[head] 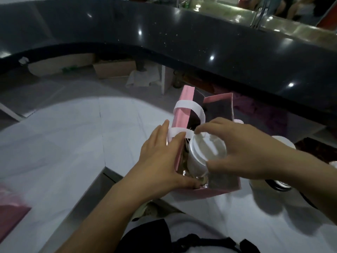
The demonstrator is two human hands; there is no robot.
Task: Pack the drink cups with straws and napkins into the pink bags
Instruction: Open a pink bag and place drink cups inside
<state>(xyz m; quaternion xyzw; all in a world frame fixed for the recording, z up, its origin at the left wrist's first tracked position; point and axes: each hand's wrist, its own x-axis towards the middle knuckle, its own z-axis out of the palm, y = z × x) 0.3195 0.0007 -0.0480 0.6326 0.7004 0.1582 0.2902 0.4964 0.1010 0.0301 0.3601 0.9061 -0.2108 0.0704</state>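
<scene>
A pink paper bag (184,101) with white handles stands open on the white counter (73,143). My right hand (242,152) grips a drink cup with a white lid (204,152) by its rim, holding it tilted in the bag's mouth. My left hand (160,161) holds the bag's near left edge, thumb at the inside of the rim, fingers against the outer wall by a handle (176,133). Something pale lies at the bag's bottom, too dark to make out.
More white-lidded cups (281,141) stand right of the bag, partly behind my right forearm. Flat pink bags (11,214) lie at the counter's left edge. A dark raised countertop (182,33) curves across the back. The white counter has a notched edge below my left forearm.
</scene>
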